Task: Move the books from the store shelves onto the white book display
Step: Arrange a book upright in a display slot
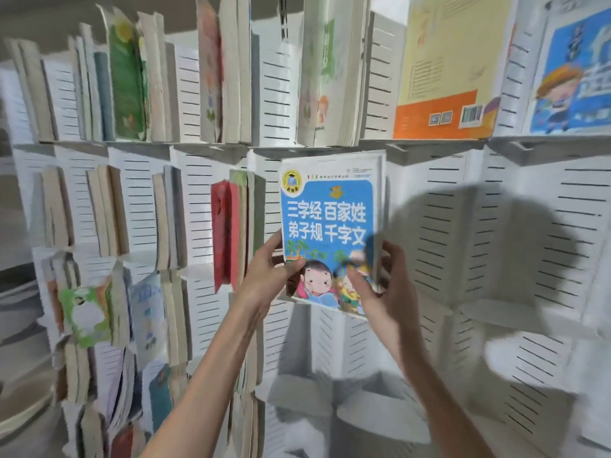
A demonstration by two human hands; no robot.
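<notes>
Book [329,223]: upright, cover facing out, against the white display [479,226], middle tier.
Left hand [271,276]: grasping bottom left corner.
Right hand [383,285]: pinching bottom right edge.

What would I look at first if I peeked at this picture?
First, the blue cartoon book in the middle, held up by the left hand and right hand at its bottom corners. Then the white slotted display all around it, with an orange-and-cream book up at the top right.
</notes>
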